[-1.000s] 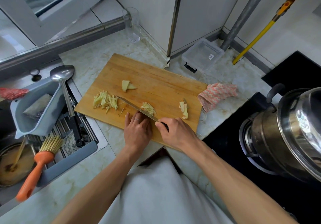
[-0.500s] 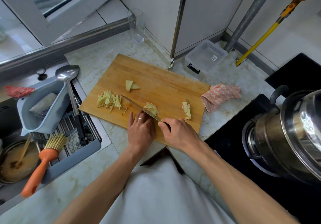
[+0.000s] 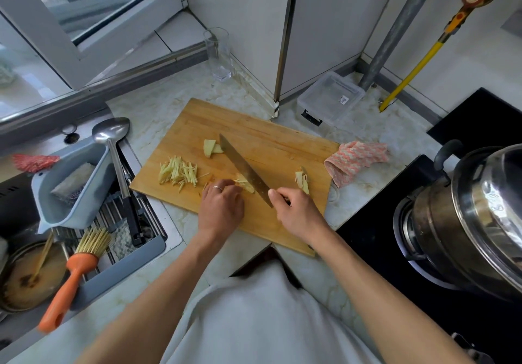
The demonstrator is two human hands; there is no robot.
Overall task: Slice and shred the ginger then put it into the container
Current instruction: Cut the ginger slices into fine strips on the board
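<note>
Left hand (image 3: 221, 211): fingers curled knuckles-forward, tips pressing down on a small stack of ginger slices (image 3: 244, 183) near the board's front middle. Ring on one finger. Right hand (image 3: 296, 212): fingers wrapped round the knife (image 3: 243, 168) handle, thumb on the near side. Blade runs diagonally up-left across the cutting board (image 3: 271, 143), flat side just beside the held stack; can't tell if the edge touches the wood.

Other ginger: shredded pile (image 3: 178, 171) to the left, near the board's left edge; two uncut slices (image 3: 211, 148) at the blade tip; a few more slices (image 3: 302, 181) right of the right hand, close to the right edge.

Bare board behind the blade, toward the far edge. Front corner of the board overhangs the counter edge by the person's body.

Container (image 3: 332, 98): clear, lidded, on the counter past the board's far right corner, against the wall. Pink cloth (image 3: 354, 160) touches the board's right edge. Sink rack (image 3: 121, 222) sits just left of the board; steel pot (image 3: 474, 216) on the stove, well to the right.
</note>
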